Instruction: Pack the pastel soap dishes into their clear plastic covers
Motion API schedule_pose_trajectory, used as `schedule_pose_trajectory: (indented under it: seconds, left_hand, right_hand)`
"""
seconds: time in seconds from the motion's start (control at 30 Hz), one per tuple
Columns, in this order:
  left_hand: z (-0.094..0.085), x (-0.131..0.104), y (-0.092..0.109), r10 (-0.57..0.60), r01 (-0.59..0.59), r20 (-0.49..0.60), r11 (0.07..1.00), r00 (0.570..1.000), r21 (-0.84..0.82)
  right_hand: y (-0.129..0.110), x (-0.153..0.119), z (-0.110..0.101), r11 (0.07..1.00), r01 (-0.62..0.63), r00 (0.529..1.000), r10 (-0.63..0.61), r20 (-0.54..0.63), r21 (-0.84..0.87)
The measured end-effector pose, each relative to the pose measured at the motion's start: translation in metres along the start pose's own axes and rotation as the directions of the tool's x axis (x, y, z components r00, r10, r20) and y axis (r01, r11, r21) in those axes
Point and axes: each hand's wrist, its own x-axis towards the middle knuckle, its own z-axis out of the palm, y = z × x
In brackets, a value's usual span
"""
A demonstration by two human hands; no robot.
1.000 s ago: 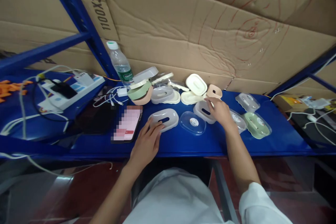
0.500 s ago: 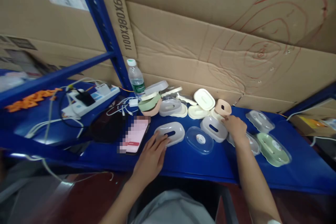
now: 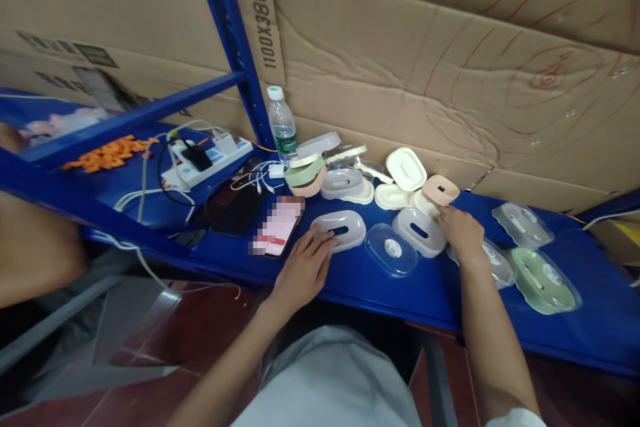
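My left hand (image 3: 306, 265) rests with fingers stretched out on the near left edge of a grey oval soap dish part (image 3: 353, 221) with a slot. My right hand (image 3: 464, 235) reaches to the edge of a cream part (image 3: 423, 203), close below a peach slotted part (image 3: 441, 190). Its fingertips point away and are mostly hidden, so its hold is unclear. Between the hands lie a clear oval lid (image 3: 387, 260) and another grey slotted part (image 3: 420, 232). Right of my right wrist are a clear-lidded piece (image 3: 500, 265) and a green dish under a clear lid (image 3: 543, 283).
Behind lies a pile of grey, green and cream parts (image 3: 406, 169), beside a water bottle (image 3: 283, 130). A phone (image 3: 277, 230) is left of my left hand. Farther left are a power strip (image 3: 215, 161), cables and orange pieces (image 3: 113, 153). Another person's arm (image 3: 35, 250) shows at left.
The view has shifted, so the scene sits farther right and higher. Both hands stay at about the same parts. Another person's arm has come into view at the left.
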Motion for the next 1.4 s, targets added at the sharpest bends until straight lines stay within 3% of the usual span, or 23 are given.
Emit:
schedule_pose_trajectory:
  seconds: [0.23,0.43,0.53,0.67,0.83,0.97,1.07,1.13,1.27,1.4]
  left_hand:
    - [0.0,0.001,0.002,-0.005,0.006,-0.025,1.0,1.0,0.011]
    - [-0.011,0.0,0.022,0.024,-0.007,-0.168,0.995,0.985,0.099]
    - [-0.012,-0.007,0.044,0.148,-0.15,-0.06,0.988,0.987,-0.037]
    - [0.002,-0.007,0.073,0.276,-0.26,0.104,0.954,0.955,-0.147]
    - [0.022,0.018,0.092,0.285,-0.255,0.235,0.955,0.929,-0.151]
    - [0.034,0.036,0.101,0.29,-0.263,0.268,0.956,0.919,-0.132]
    - [0.033,0.038,0.099,0.317,-0.3,0.238,0.948,0.918,-0.107]
    - [0.024,0.032,0.09,0.301,-0.292,0.172,0.954,0.938,-0.073]
    - [-0.01,0.014,0.058,0.119,-0.115,-0.058,0.991,0.991,0.064]
    - [-0.033,0.007,0.029,0.018,0.012,-0.132,0.975,0.991,0.221]
  right_hand:
    - [0.005,0.007,0.012,0.998,0.035,0.996,-0.031,-0.083,0.045]
    - [0.008,0.01,0.015,0.995,0.064,0.98,-0.048,-0.194,0.076]
    - [0.013,0.014,0.016,0.99,0.083,0.967,-0.053,-0.25,0.112]
    - [0.022,0.021,0.019,0.971,0.136,0.96,-0.081,-0.267,0.194]
    - [0.027,0.023,0.02,0.937,0.218,0.953,-0.143,-0.266,0.274]
    - [0.017,0.015,0.021,0.901,0.302,0.934,-0.215,-0.285,0.312]
    - [0.006,0.007,0.024,0.874,0.37,0.912,-0.276,-0.303,0.317]
    - [-0.001,0.002,0.027,0.855,0.414,0.894,-0.317,-0.315,0.314]
    - [-0.008,-0.001,0.032,0.838,0.446,0.877,-0.341,-0.338,0.315]
    - [-0.015,-0.004,0.02,0.842,0.459,0.863,-0.348,-0.366,0.283]
